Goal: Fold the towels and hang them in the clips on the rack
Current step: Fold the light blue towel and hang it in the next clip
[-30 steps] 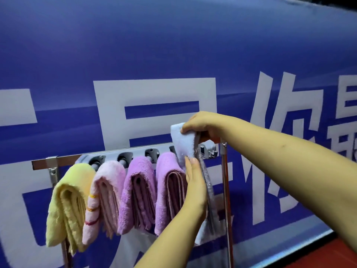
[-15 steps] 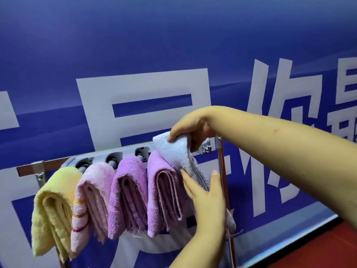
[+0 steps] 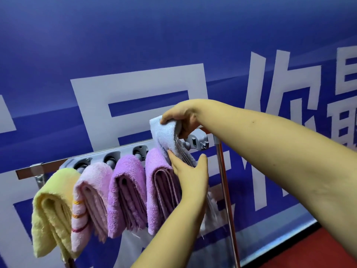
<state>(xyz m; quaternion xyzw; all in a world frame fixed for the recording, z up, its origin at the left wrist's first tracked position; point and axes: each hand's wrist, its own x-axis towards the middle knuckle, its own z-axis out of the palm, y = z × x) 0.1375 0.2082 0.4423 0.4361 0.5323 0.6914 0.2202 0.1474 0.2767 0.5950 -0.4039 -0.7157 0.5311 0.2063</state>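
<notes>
The right hand [image 3: 180, 120] gripped the top fold of a pale blue towel [image 3: 164, 136], fingers curled over its upper edge and thumb underneath, holding it just in front of the grey clip strip [image 3: 195, 142] at the right end of the rack [image 3: 25, 172]. The left hand [image 3: 190, 175] lay lower on the same towel, fingers straight and thumb spread, pressing flat against its hanging layers; it closed around nothing. The towel's lower part hung down behind that hand and forearm, so its bottom edge showed only as frayed bits near the rack's upright pole [image 3: 226, 190].

Whether the blue towel was already caught in a clip could not be told — the right hand and the fold covered that spot.

Four folded towels hung side by side to the left, each from its own clip: a yellow towel [image 3: 50, 209] at the far left, a light pink towel [image 3: 90, 190] with orange and red stripes, then a purple towel [image 3: 125, 190] and a second purple towel [image 3: 158, 182] that touched the left hand's fingers. Behind everything stood a blue banner [image 3: 173, 45] with large white characters, and a strip of red floor [image 3: 309, 254] showed at lower right.
</notes>
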